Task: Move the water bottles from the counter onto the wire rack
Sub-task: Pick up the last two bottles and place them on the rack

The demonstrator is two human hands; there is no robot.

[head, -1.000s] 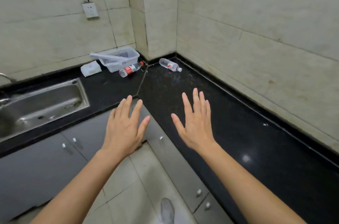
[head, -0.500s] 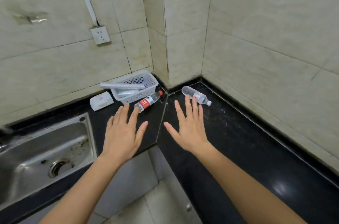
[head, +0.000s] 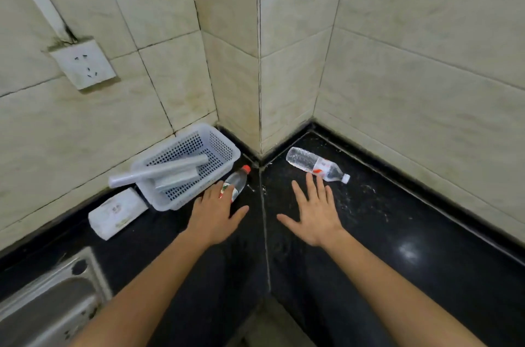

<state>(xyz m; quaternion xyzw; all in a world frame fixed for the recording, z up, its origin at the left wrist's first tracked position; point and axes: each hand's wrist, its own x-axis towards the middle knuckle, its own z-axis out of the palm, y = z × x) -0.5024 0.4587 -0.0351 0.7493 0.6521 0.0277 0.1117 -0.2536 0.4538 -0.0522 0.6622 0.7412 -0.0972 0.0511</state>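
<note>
I am hovering my open left grip [head: 216, 211] over the red-capped clear plastic bottle [head: 238, 179], open right grip [head: 316, 211] near the white-capped clear plastic bottle [head: 311, 163], judging both light, crushable, best held mid-label.

Black counter [head: 426, 247]: bottles [head: 315, 164], basket [head: 224, 145], tissue pack [head: 116, 213]

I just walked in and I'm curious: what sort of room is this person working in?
Probably a plain kitchen corner: a black counter runs along tiled walls, a steel sink is set into it at lower left, and a wall socket sits above.
</note>
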